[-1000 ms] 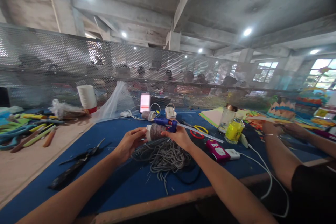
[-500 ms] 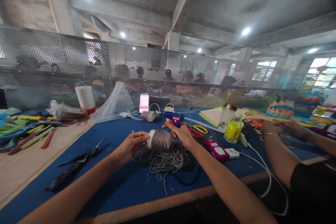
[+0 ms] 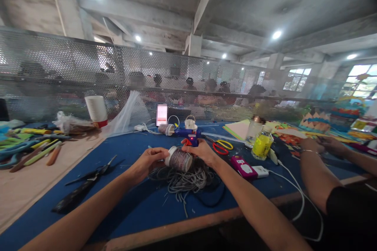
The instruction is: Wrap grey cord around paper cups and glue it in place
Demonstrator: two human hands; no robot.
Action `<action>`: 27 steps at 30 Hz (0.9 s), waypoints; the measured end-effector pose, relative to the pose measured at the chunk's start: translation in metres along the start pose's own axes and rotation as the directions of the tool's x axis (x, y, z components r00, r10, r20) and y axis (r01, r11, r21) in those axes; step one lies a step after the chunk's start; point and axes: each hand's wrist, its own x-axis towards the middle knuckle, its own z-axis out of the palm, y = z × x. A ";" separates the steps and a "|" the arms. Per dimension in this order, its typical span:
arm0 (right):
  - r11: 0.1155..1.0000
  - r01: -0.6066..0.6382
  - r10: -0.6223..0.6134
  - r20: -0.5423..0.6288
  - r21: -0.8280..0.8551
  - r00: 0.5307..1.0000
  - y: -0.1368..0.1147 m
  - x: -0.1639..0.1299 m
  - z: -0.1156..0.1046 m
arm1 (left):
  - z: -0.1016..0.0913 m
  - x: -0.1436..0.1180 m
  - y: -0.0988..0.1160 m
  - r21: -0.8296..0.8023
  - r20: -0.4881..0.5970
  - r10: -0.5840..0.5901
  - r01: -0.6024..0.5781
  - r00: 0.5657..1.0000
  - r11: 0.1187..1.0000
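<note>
- The blue work mat (image 3: 123, 188) covers the near part of the table and serves as the landmark; a perforated metal screen (image 3: 59, 70) stands along its far edge.
- A loose pile of grey cord (image 3: 185, 178) lies near the mat's middle, directly under both hands.
- The left hand (image 3: 147, 162) is above the mat's centre, its fingers curled around the white end of the cord-wrapped cup (image 3: 178, 159), which it holds on its side just over the cord pile.
- The right hand (image 3: 200, 152) is on the other side of the cup, fingers touching its wrapped wall and closed about the grip of the blue glue gun (image 3: 188, 136), whose red light glows; the gun's nozzle points toward the mat's far side.
- Judging from this, the step in hand is winding and gluing cord onto the cup: the wall looks mostly covered, the white rim bare.
- The next move calls for a steady hold on the cup, the nozzle brought to the bare band, and fingers kept off hot glue.
- Black scissors (image 3: 97, 172) lie on the mat's left part; yellow-handled scissors (image 3: 222, 146) and a yellow bottle (image 3: 261, 145) sit toward its far right.
- 1 co-worker's arm (image 3: 312, 172) rests at the mat's right edge.
</note>
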 end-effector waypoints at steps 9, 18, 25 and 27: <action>0.998 0.040 -0.042 -0.034 -0.057 0.999 0.003 0.002 0.000 | -0.006 0.004 -0.003 0.057 -0.074 0.003 0.001 0.997 0.998; 0.996 0.082 -0.082 -0.016 -0.041 0.996 -0.004 -0.002 0.004 | -0.008 0.007 -0.004 -0.003 -0.196 0.003 -0.003 0.981 1.000; 0.995 0.098 -0.099 -0.025 -0.034 0.995 -0.004 -0.004 0.005 | -0.004 0.005 0.000 0.045 -0.294 0.071 -0.060 0.953 0.997; 0.995 0.098 -0.098 -0.009 -0.034 0.995 -0.004 -0.003 0.005 | -0.004 0.005 0.001 0.048 -0.308 0.091 -0.080 0.947 0.996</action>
